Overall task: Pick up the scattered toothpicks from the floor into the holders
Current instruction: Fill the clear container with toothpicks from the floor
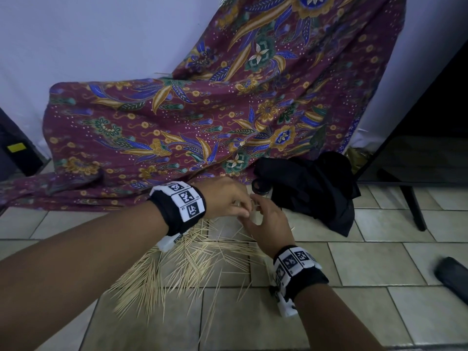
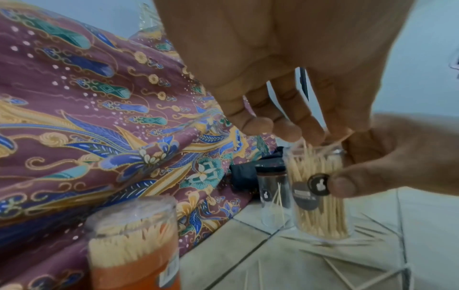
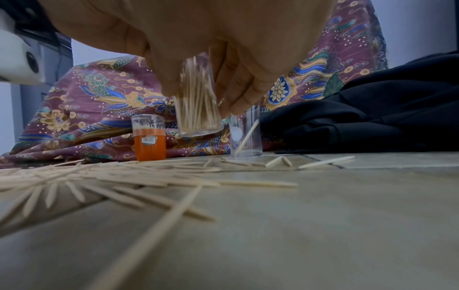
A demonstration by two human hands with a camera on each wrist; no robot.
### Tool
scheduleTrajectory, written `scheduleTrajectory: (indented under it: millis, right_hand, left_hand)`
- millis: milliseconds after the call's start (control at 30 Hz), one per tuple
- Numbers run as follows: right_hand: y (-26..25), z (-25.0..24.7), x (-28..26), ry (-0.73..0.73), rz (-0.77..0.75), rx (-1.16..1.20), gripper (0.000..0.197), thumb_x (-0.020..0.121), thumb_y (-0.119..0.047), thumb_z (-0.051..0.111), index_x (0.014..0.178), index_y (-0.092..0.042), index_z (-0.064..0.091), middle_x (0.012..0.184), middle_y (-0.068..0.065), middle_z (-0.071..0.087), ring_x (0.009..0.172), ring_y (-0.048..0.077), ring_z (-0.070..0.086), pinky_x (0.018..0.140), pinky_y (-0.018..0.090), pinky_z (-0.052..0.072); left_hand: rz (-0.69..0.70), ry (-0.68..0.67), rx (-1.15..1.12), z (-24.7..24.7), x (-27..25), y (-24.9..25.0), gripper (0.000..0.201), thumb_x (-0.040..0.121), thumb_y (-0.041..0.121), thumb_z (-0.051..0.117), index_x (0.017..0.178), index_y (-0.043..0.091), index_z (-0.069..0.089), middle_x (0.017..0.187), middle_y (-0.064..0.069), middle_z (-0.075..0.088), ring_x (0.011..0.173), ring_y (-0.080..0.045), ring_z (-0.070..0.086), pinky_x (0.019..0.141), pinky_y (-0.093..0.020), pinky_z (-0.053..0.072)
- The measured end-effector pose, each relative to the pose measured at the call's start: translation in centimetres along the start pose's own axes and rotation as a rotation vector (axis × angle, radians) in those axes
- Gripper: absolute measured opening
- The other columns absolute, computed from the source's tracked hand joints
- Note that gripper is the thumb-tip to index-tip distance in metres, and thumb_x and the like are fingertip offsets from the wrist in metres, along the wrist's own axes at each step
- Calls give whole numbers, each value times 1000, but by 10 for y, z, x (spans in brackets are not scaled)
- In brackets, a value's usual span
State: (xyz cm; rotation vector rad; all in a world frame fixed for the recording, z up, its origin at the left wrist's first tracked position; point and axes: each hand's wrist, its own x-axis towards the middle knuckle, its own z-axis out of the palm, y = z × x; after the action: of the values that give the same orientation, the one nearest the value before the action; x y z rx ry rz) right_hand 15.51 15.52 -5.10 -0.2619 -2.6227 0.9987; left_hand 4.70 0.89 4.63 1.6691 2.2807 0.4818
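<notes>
many toothpicks (image 1: 192,259) left on floor (image 3: 323,215). right hand (image 1: 268,224) grips full jar (image 2: 320,196), slightly tilted; left hand (image 1: 225,198) fingertips prob. pinching picks into its top. w/ jar packed, more could spill.

Both bare forearms reached forward, each wrist wearing a marker-printed band. The right hand (image 1: 268,225) curled its fingers around a clear holder (image 2: 319,196). The left hand (image 1: 224,197) hovered fingertips-down just above it.
</notes>
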Motion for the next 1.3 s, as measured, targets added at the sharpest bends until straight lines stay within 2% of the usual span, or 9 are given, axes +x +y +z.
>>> scheduleTrajectory:
  millis: [200, 367, 500, 633, 767, 900, 1033, 1233, 1300]
  right_hand:
    - [1, 2, 1, 3, -15, 4, 48, 85, -39, 71, 127, -20, 58, 116, -3, 63, 102, 12, 57, 80, 19, 36]
    - [5, 3, 3, -3, -24, 17, 46, 82, -30, 73, 125, -18, 59, 116, -2, 64, 103, 13, 59, 80, 21, 38]
    - [2, 2, 2, 18, -20, 27, 43, 85, -33, 72, 123, -17, 60, 114, -1, 64, 101, 14, 59, 80, 23, 40]
    - [2, 1, 3, 28, -23, 18, 49, 83, -35, 74, 126, -17, 59, 114, -2, 64, 101, 13, 58, 82, 22, 42]
    - [1, 0, 3, 22, -12, 28, 49, 82, -35, 74, 125, -17, 59, 114, -2, 64, 101, 12, 60, 83, 24, 45]
    - [0, -1, 3, 34, -16, 34, 48, 82, -33, 75, 125, -17, 58, 114, -2, 63, 100, 11, 59, 83, 22, 42]
    - [2, -1, 3, 40, -10, 21, 51, 82, -33, 76, 126, -14, 58, 117, 1, 64, 102, 14, 61, 86, 25, 45]
    - [0, -2, 3, 23, 9, 22, 51, 83, -35, 74, 127, -16, 57, 119, -1, 63, 105, 15, 60, 88, 26, 45]
    - [-2, -2, 3, 12, 14, 14, 53, 84, -36, 74, 129, -15, 56, 122, 0, 62, 107, 15, 59, 91, 30, 46]
  left_hand:
    - [-43, 19, 72, 4, 3, -4, 12, 90, 30, 63, 91, 22, 72, 94, 8, 65, 82, -9, 57, 72, -29, 48]
    - [-28, 1, 69, 3, 6, -2, 27, 85, 45, 67, 104, 25, 69, 91, 17, 56, 80, -3, 50, 70, -22, 41]
    - [-3, -11, 44, 6, 10, 1, 14, 91, 28, 62, 99, 23, 73, 95, 10, 68, 83, -7, 59, 79, -33, 51]
    - [-87, 22, 43, 4, 12, -9, 14, 92, 29, 61, 97, 24, 73, 95, 11, 70, 85, -7, 61, 81, -36, 51]
    - [-100, 3, 93, 5, 12, -10, 18, 94, 27, 59, 105, 22, 73, 104, 4, 64, 95, -11, 56, 87, -35, 46]
    - [-92, 100, 34, 4, 9, -14, 22, 95, 29, 57, 112, 24, 69, 104, 4, 53, 98, -13, 48, 87, -32, 41]
    - [-112, -27, 92, 4, 1, -15, 29, 96, 28, 51, 121, 28, 65, 106, 8, 46, 94, -4, 38, 86, -27, 37]
    - [-138, -61, 104, 1, -6, -20, 50, 87, 35, 35, 134, 38, 50, 109, 6, 43, 98, -8, 41, 86, -31, 40]
    - [-119, -120, 186, 4, -9, -20, 49, 90, 35, 36, 137, 38, 48, 114, 4, 43, 99, -10, 43, 84, -31, 40]
